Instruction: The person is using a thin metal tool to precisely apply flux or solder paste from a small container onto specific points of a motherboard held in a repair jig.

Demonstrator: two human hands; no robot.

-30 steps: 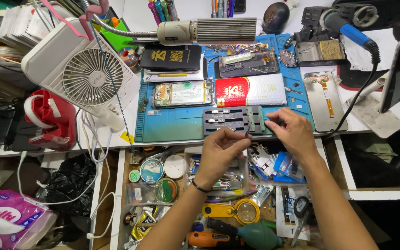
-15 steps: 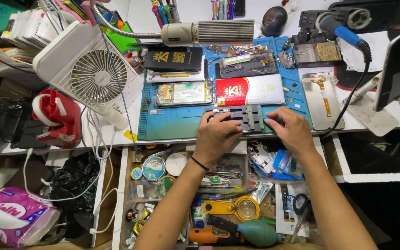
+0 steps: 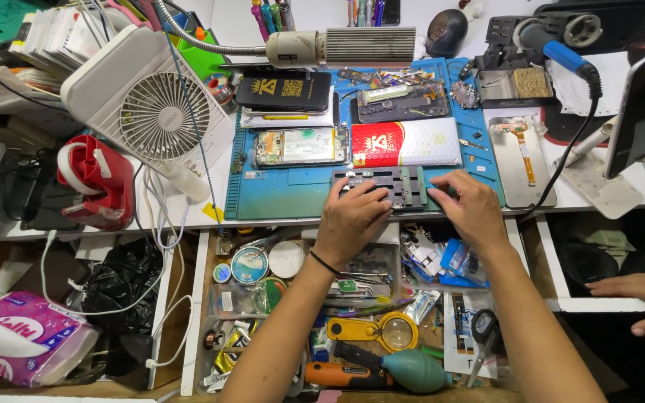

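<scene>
A dark grey metal holding fixture [image 3: 401, 185] lies on the blue work mat [image 3: 285, 195] near the table's front edge. My left hand [image 3: 352, 216] rests on the fixture's left half, fingers curled over it. At the other end, my right hand [image 3: 472, 209] grips the fixture, fingertips on its right edge. An opened phone [image 3: 301, 145] with its insides showing lies on the mat just behind my left hand. A red and white padded packet [image 3: 404, 142] lies beside the phone.
A white desk fan [image 3: 160, 116] stands left of the mat, a red tape dispenser [image 3: 97, 183] further left. A phone screen part [image 3: 522, 160] lies right of the mat. An open drawer [image 3: 337, 313] of tools sits below my arms. Another person's hand [image 3: 636, 295] is at the right.
My left hand moved up from the drawer's edge onto the fixture's left half. The right hand stayed at its right end. The view shifted slightly.
</scene>
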